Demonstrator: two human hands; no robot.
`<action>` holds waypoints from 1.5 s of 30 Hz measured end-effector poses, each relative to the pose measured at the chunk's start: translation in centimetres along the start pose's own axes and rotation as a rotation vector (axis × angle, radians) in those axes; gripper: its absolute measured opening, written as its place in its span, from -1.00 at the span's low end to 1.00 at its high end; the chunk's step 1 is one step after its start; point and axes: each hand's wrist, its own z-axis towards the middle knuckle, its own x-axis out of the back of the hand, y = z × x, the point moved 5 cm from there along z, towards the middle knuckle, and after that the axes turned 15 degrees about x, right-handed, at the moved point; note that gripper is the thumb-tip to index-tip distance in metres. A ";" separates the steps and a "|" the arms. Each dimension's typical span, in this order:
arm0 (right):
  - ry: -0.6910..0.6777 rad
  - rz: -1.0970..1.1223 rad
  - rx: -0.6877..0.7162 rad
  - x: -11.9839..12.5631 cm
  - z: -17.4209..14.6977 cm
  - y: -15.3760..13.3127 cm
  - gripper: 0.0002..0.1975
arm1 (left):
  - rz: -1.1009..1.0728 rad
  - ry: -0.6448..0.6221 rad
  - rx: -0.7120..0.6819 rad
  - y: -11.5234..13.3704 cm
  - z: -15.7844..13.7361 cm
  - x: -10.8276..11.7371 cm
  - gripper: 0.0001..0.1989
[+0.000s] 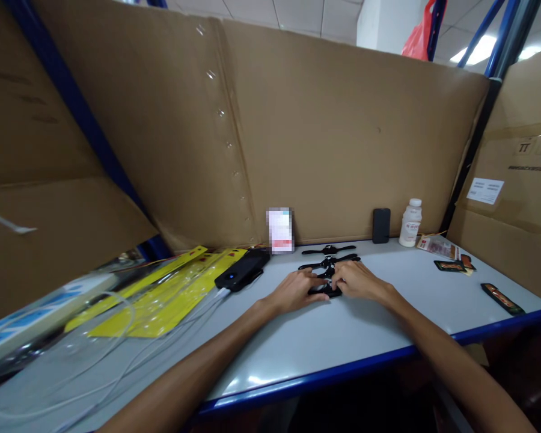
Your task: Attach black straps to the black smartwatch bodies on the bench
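Black two-handled tools that look like spokeshaves lie in a column on the table. The farthest spokeshave (329,249) lies crosswise with nothing touching it. Just nearer is a second spokeshave (315,264), its right end close behind my right hand. My left hand (297,290) has its thumb and fingers closed on the left part of the nearest black spokeshave (331,291). Over its other side, my right hand (354,280) is bent with fingertips pinched down at the middle. Another black piece (327,272) shows between the hands, mostly hidden by the fingers.
On the left lie yellow packaging cards (162,313), a black power bank (238,270) and white cables (130,361). A lit phone (280,231), a dark phone (381,225) and a bottle (410,224) stand at the back. Small snack packets (502,299) lie right. Cardboard (342,144) walls the table.
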 end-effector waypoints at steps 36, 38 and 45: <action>-0.035 -0.089 -0.112 0.4 0.3 -0.1 -0.75 | 0.029 -0.014 -0.012 0.2 -0.1 0.2 -0.41; -0.026 -0.058 -0.048 0.1 0.4 -0.3 -0.79 | 0.022 -0.011 -0.015 0.1 -0.1 0.1 -0.40; 0.018 -0.074 -0.080 0.4 0.3 -0.2 -0.75 | 0.076 -0.012 -0.027 0.4 -0.1 0.1 -0.39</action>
